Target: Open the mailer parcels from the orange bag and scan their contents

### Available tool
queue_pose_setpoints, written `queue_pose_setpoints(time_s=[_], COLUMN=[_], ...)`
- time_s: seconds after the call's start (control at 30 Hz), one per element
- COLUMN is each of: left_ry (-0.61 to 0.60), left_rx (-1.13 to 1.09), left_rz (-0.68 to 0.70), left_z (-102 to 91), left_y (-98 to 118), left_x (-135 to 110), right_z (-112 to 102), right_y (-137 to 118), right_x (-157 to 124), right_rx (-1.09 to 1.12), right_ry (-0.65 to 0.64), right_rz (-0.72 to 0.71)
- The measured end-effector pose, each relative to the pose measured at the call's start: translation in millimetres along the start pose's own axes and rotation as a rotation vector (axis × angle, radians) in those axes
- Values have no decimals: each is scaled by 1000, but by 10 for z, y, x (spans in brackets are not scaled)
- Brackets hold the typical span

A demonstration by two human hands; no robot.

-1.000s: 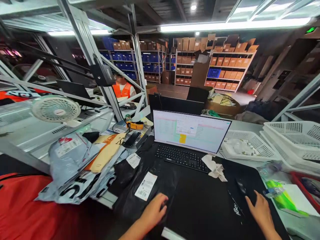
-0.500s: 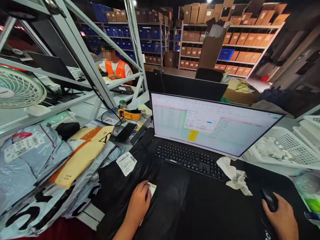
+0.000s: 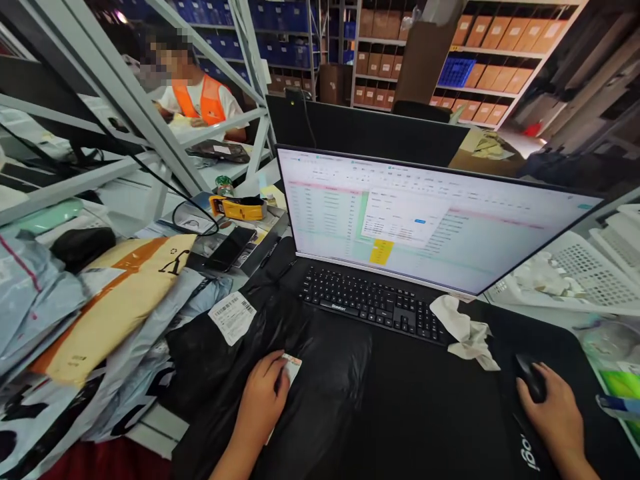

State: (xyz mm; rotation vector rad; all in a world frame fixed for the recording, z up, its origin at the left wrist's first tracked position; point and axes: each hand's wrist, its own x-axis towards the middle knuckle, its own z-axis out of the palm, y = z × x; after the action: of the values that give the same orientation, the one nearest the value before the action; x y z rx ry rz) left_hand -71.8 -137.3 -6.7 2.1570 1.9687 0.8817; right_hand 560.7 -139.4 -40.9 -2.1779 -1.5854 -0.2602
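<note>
Black parcel (image 3: 310, 373) under flat left hand (image 3: 261, 400)

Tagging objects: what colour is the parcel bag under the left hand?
Black, glossy plastic bag with a white shipping label; head view.

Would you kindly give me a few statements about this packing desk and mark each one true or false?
1. The left hand lies on a black poly bag, over its white label. True.
2. The right hand is typing on the keyboard. False: it rests on the black mouse, to the right of the keyboard.
3. A crumpled white tissue lies at the keyboard's right end. True.
4. The monitor is switched off. False: it is lit and shows a table with a small window over it.
5. A person in an orange vest sits beyond the metal frame at the back left. True.
</note>
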Motion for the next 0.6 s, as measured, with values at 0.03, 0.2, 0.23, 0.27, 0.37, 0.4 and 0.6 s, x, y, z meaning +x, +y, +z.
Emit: queue_pose_setpoints(time_s=[0.03,0.2,0.23,0.27,0.37,0.4,0.6], left_ry=[4,6,5,7,8,7,11], left_rx=[-1,-18,-19,-19,-12,-12,-24], left_rz=[7,11,11,12,21,26,25], left_z=[5,8,3,-2,-18,-20,-1], left_y=[-13,-44,-42,-39,-32,-32,-57], left_x=[4,28,32,36,43,44,34], right_z=[1,-4,-6,-9,-21,-25,-29], right_y=[-4,9,14,18,18,15,20], right_x=[3,-6,-8,-8,-5,-3,0], right_rx=[-4,-26,-33,-39,-45,-42,-44], right_ry=[2,10,8,6,10,15,11], right_rz=[-5,4,5,4,-9,-16,-16])
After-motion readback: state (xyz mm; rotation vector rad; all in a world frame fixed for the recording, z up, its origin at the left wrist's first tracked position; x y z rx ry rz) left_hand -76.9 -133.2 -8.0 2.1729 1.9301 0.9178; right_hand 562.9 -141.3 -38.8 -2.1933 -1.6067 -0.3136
